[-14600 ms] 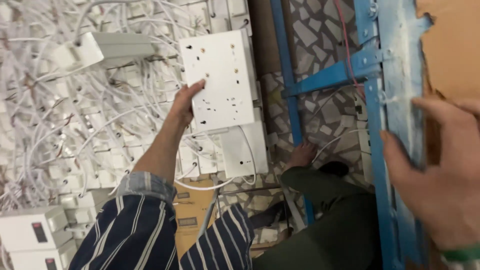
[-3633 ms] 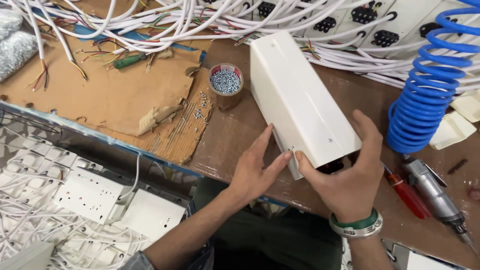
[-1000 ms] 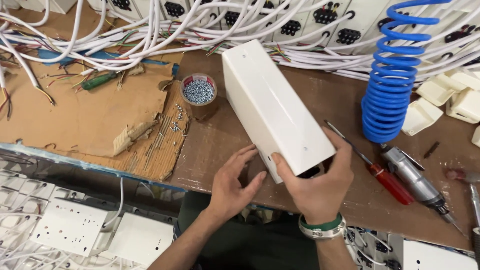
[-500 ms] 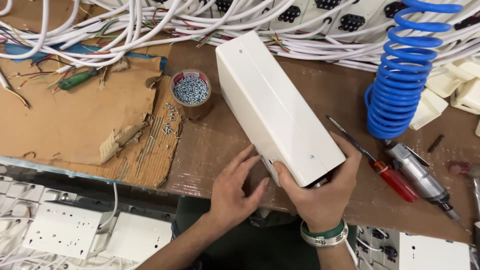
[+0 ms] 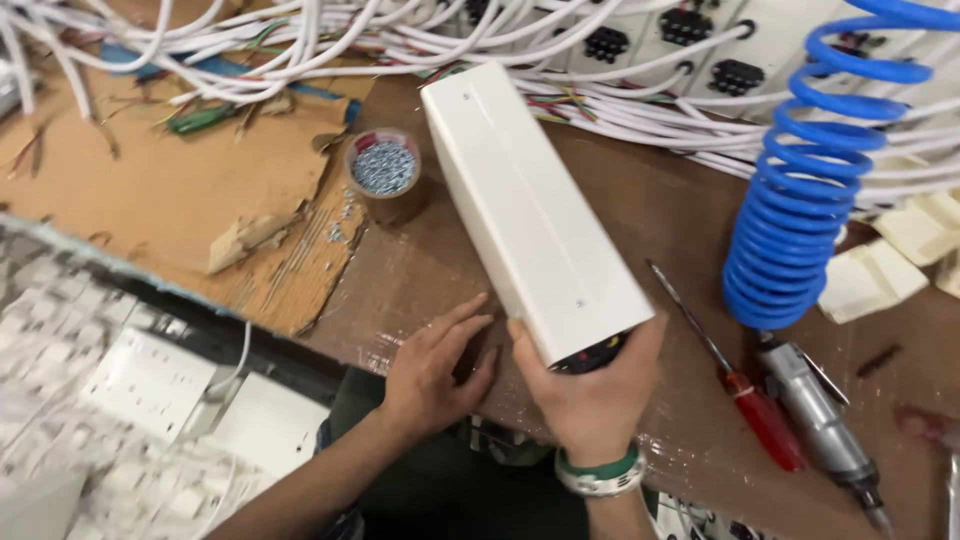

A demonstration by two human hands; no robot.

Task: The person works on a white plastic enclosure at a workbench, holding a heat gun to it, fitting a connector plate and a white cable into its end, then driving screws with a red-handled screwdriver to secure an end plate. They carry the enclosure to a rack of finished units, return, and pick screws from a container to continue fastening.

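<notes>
— What is held by the right hand (image 5: 590,400)?

— The near end of a long white box (image 5: 530,210) is cupped from below, fingers and thumb closed round it. The box is stood on edge on the brown workbench (image 5: 640,210), angled away toward a tangle of white cables (image 5: 330,40).

— And the left hand (image 5: 435,365)?

— It is laid loosely open on the bench just beside the box; nothing is gripped.

— What lies around?

— A tape roll filled with screws (image 5: 383,170) is set at the box's left, by torn cardboard (image 5: 150,190). A red-handled screwdriver (image 5: 740,385), a powered driver (image 5: 825,430) and a blue coiled hose (image 5: 810,170) are seen to the right.

— Anything unclear?

— The box's dark end is mostly hidden by the palm. White socket plates (image 5: 150,380) below the bench are blurred.
</notes>
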